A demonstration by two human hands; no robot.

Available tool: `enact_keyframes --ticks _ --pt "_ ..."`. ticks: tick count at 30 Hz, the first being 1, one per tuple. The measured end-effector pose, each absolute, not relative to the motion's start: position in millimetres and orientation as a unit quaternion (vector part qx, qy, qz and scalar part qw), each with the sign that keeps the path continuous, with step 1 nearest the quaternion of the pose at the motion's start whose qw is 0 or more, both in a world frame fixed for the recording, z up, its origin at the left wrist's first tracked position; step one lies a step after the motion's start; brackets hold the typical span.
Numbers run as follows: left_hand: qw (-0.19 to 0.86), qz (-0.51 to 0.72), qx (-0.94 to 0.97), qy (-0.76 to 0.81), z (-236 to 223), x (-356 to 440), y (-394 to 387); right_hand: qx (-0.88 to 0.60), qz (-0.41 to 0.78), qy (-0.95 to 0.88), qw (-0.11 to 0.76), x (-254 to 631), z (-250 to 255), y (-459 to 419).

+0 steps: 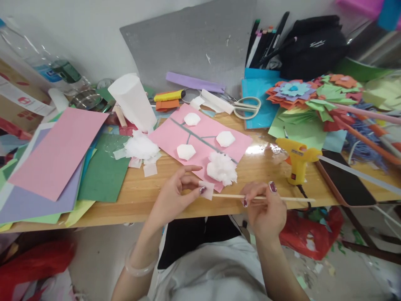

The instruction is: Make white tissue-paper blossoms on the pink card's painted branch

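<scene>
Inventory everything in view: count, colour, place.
Table: 1, brown, middle
Branch sheet: 1, pink, table centre
Hexagons: 3, white, on sheet
Ruffled piece: 1, white, on sheet
Loose paper: several, white, sheet's left
Stick: 1, pale, near edge
Paper square: 1, whitish, stick's tip
Glue gun: 1, yellow, right
Phone: 1, black, right
Scissors: 1, pale, behind sheet
Cutter: 1, yellow, behind sheet
Coloured sheets: several, mixed, left
Flowers: several, mixed, right rear
Bag: 1, black, right rear
Pens: several, mixed, beside bag
Left hand: 1, purplish thumbnail, at square
Right hand: 1, purplish nails, on stick
</scene>
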State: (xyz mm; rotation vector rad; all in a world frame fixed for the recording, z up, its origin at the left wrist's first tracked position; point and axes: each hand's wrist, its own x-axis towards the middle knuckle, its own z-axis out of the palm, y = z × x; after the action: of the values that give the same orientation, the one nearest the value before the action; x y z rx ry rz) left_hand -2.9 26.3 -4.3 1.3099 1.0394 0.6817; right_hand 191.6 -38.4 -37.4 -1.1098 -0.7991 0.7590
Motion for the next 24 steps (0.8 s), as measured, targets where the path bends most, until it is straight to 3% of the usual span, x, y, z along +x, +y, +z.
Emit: enact_keyframes --ticks 7,12,24 --pt "0.590 0.263 0.613 0.456 -8 -2 21 -0.501 0.332 -0.357 0.715 193 -33 -37" --pt "0.625 0.247 0.599 0.435 -8 -4 18 -0.506 0.320 -0.345 0.723 193 -34 -36" --pt "0.644 0.285 0.571 0.423 -8 2 15 -0.512 0.266 -0.312 0.754 197 -37 -36"
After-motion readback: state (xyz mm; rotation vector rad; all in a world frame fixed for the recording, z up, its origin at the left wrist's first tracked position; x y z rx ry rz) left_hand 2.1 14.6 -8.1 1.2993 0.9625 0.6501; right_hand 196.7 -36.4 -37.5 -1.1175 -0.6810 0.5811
